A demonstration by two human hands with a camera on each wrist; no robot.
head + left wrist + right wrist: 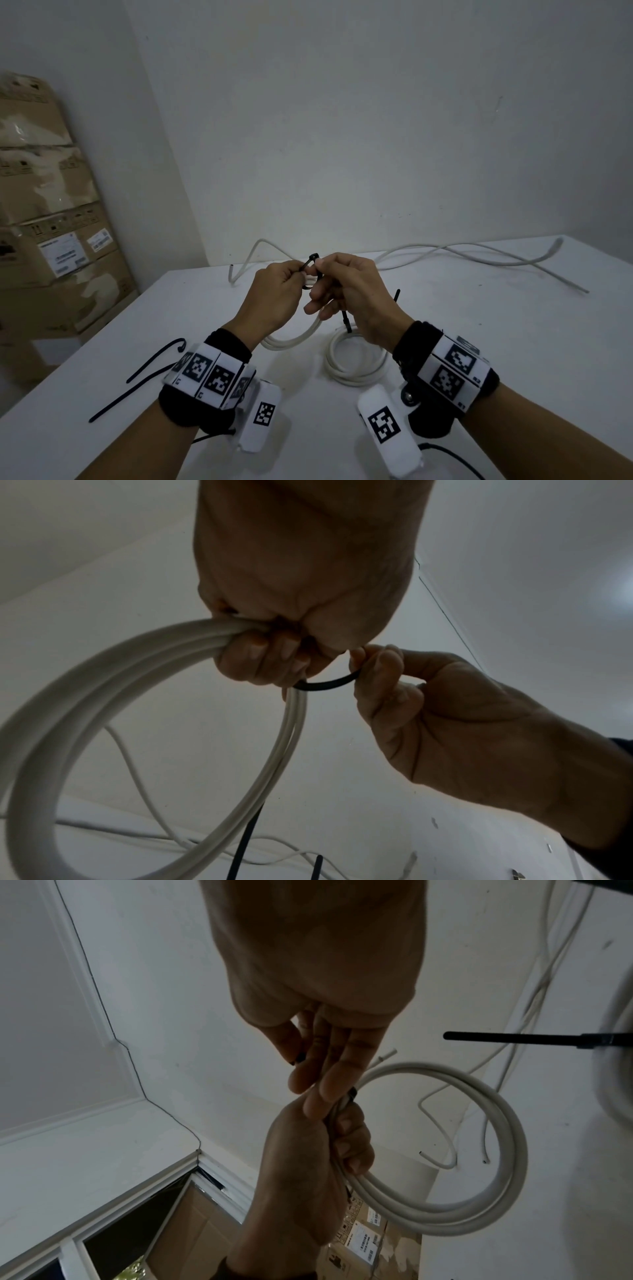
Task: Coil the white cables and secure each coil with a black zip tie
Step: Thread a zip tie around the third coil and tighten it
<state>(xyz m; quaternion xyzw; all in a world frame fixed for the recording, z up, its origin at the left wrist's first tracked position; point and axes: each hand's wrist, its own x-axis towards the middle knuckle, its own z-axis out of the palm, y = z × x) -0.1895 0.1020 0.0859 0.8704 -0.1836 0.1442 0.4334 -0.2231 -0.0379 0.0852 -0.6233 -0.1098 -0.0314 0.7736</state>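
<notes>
Both hands meet above the middle of the desk (pixel 479 342). The left hand (pixel 274 294) has its fingers curled tight round a coil of white cable (pixel 113 704), which hangs from the fist toward 6 o'clock. The right hand (pixel 349 294) pinches a black zip tie (pixel 310 262) between thumb and forefinger, its other fingers loosely curled; the tie loops round the bundle just beside the left hand's fingertips (pixel 270 653). Directly below the hands, at 6 o'clock, a second coil (pixel 356 359) lies flat on the desk with a black tie (pixel 346 318) standing up from it. Two spare zip ties (pixel 137 387) lie at about 8 o'clock, near the desk's left edge. Loose white cables (pixel 479 255) trail along the far edge from 12 to 2 o'clock. Stacked cardboard boxes (pixel 58 219) stand off the desk at 9 o'clock.
</notes>
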